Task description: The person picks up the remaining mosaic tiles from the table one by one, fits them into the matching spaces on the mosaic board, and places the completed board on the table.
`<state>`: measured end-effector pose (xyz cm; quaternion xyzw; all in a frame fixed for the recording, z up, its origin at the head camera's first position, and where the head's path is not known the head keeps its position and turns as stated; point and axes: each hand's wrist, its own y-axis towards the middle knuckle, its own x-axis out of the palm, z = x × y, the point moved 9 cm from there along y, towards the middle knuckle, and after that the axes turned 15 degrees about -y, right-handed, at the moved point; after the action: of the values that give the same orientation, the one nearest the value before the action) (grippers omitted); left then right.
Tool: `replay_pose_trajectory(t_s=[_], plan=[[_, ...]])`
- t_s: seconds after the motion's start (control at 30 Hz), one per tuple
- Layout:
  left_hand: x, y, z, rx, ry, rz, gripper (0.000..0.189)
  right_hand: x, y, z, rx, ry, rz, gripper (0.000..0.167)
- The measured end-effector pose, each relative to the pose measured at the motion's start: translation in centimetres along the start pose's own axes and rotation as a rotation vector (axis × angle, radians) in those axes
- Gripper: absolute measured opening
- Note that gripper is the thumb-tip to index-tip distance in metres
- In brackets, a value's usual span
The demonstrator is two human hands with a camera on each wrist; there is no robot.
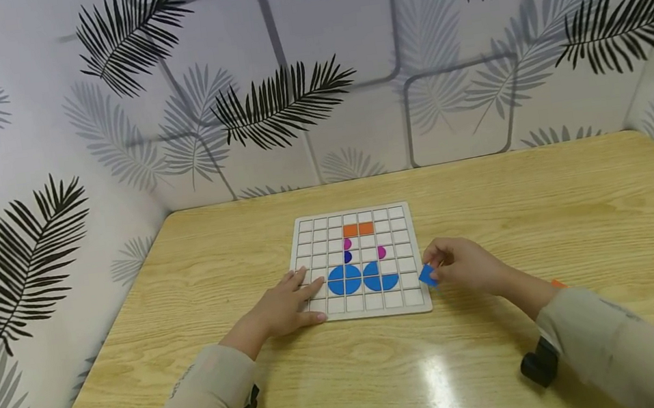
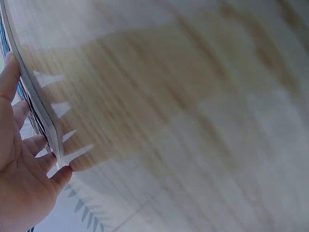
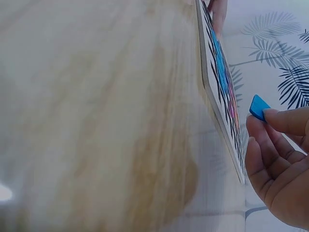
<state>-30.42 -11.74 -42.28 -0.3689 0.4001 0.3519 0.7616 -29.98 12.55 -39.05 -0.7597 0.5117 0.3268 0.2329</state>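
A white square grid board (image 1: 408,298) lies on the wooden table. On it sit two orange squares (image 1: 358,229), small magenta half-circles (image 1: 381,252), a dark blue half-circle (image 1: 348,256), a full blue circle (image 1: 344,280) made of quarter pieces, and a blue circle with its upper right quarter absent (image 1: 372,281). My left hand (image 1: 287,304) rests with spread fingers on the board's left edge. Beside the right edge, my right hand (image 1: 465,267) pinches a blue tile (image 3: 259,107) between thumb and fingertips. The tile (image 1: 427,275) is tilted, its exact shape partly covered by fingers.
An orange piece (image 1: 559,284) shows partly behind the right forearm on the table (image 1: 350,380). Black wrist devices (image 1: 540,363) sit beneath both sleeves. A leaf-patterned wall (image 1: 355,131) stands behind the table and along its left side.
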Motion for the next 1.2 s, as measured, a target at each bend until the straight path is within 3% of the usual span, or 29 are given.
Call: replay_pose_trajectory(t_s=[0.7,1.2], plan=[[0.1,-0.1,0.1,-0.002,0.02,-0.004,0.067,1.7,4.4,-0.8,0.018,-0.02,0.036,0.013],[0.1,-0.2,0.2,0.02,0.013,-0.004,0.067,2.8,6.8,-1.5,-0.006,-0.168,-0.009,0.013]])
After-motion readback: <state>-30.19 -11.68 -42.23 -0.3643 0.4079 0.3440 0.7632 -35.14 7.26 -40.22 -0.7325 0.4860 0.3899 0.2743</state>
